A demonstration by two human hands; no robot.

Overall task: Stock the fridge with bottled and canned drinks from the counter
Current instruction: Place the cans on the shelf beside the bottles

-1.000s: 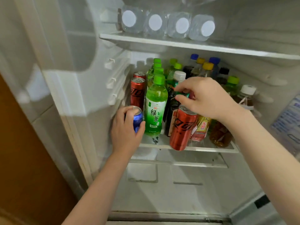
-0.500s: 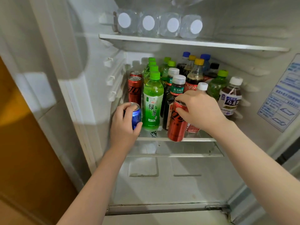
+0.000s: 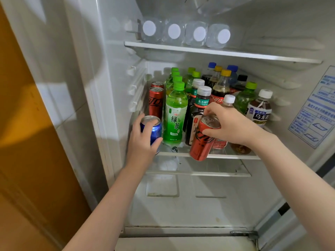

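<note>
Left hand: closed around a blue can; the can is upright at the left front of the glass shelf, beside a green tea bottle
Right hand: closed around a red cola can; the can is tilted, its bottom over the shelf's front edge
Upper shelf: four clear water bottles lying down, caps forward

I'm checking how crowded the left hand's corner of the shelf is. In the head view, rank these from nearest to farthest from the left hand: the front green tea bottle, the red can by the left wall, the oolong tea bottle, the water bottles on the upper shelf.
From the left hand:
1. Front green tea bottle, just to its right.
2. Red can, behind it by the left wall.
3. Oolong tea bottle, far right of the shelf.
4. Water bottles, on the upper shelf.
</note>
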